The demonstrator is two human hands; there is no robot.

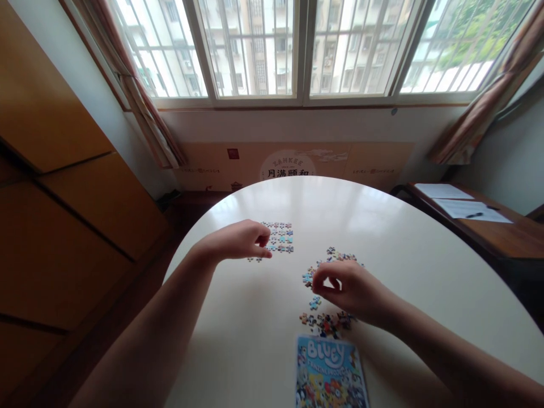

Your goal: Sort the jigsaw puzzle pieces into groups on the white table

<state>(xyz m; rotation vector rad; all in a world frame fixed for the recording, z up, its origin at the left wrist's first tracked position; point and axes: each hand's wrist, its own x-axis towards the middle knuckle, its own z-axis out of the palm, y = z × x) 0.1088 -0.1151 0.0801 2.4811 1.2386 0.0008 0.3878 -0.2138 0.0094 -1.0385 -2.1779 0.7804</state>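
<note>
Your left hand bends rightward at rowed jigsaw pieces, far-left on the bench; thumb parted, grip visibly bare. Your right hand arches over loose jigsaw pieces, finger curled to thumb; can't tell if holding.

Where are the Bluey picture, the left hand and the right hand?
Bluey picture (332, 371): head view, middle of its visible face.
Left hand (242, 239): head view, between wrist and knuckles.
Right hand (356, 288): head view, between wrist and knuckles.
</note>
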